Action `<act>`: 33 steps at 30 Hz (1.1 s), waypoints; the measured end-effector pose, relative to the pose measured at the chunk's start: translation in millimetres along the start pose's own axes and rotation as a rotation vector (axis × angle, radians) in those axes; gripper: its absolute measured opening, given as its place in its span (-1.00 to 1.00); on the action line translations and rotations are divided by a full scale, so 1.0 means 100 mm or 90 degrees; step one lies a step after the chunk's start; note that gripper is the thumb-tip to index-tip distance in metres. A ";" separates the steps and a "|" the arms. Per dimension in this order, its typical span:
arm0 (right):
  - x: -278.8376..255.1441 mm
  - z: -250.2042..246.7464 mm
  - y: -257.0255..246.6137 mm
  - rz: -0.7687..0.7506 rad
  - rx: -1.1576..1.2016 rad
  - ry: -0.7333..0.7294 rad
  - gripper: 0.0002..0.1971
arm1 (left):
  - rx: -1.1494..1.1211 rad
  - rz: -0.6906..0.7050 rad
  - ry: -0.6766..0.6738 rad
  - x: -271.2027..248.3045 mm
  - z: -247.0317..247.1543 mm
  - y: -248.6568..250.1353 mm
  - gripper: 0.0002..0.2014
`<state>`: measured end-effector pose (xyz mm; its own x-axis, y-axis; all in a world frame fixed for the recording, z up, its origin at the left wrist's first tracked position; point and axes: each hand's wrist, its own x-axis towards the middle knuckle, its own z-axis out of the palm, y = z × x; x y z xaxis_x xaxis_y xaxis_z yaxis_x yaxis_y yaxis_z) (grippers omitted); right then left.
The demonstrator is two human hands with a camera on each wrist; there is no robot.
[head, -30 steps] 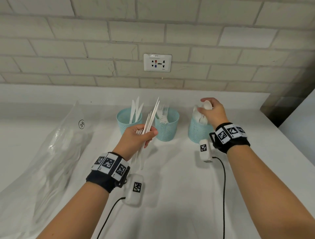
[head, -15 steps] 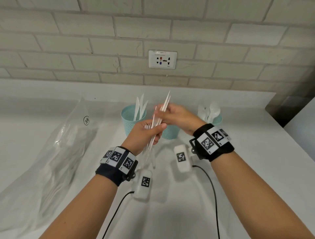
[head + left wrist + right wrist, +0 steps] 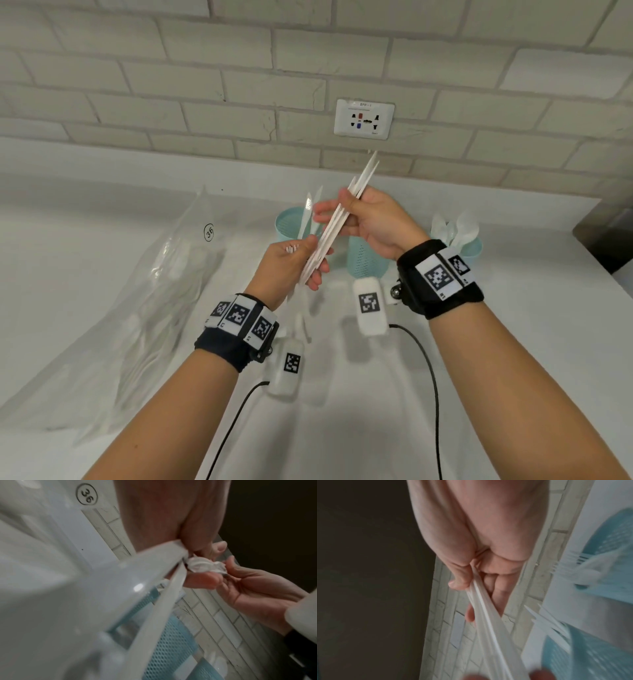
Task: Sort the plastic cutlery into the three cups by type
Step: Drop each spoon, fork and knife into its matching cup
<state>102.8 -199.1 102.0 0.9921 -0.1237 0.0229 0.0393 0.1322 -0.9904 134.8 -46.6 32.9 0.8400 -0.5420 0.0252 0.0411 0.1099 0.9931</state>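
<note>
My left hand (image 3: pixel 303 262) grips the lower end of a bundle of white plastic cutlery (image 3: pixel 361 180) that points up and to the right. My right hand (image 3: pixel 344 210) pinches the bundle higher up between thumb and fingers (image 3: pixel 460 580). Behind the hands stand three teal mesh cups. The left cup (image 3: pixel 286 224) holds knives. The middle cup (image 3: pixel 364 258) is largely hidden by my right hand, and the right wrist view shows forks (image 3: pixel 570 563) in it. The right cup (image 3: pixel 474 251) holds spoons (image 3: pixel 466 226). In the left wrist view the bundle (image 3: pixel 154 577) is blurred and close.
A crumpled clear plastic bag (image 3: pixel 154 308) marked 36 lies on the white counter (image 3: pixel 531 342) at the left. A brick wall with a socket (image 3: pixel 364 119) rises behind the cups. Cables (image 3: pixel 433 377) trail from both wrists toward me.
My right hand left the spoon cup, moved left to the bundle in my left hand and took hold of it. Both hands now hold it slightly higher.
</note>
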 end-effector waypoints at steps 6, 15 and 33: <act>0.29 0.08 -0.21 -0.202 -0.056 0.161 -0.86 | 0.004 0.011 0.134 0.02 -0.34 0.00 -0.61; 0.62 0.27 0.52 -0.020 -0.444 0.071 -0.41 | 0.001 0.073 0.158 0.07 -0.54 0.24 -0.65; -0.01 -0.74 1.00 0.022 -0.332 0.334 0.24 | -0.035 0.300 0.023 0.93 0.82 0.88 -0.70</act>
<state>97.1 -258.4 -6.9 0.7986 -0.5996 0.0518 -0.1826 -0.3234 -0.9285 172.1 -155.5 131.7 0.7920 -0.3931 0.4671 -0.3217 0.3816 0.8666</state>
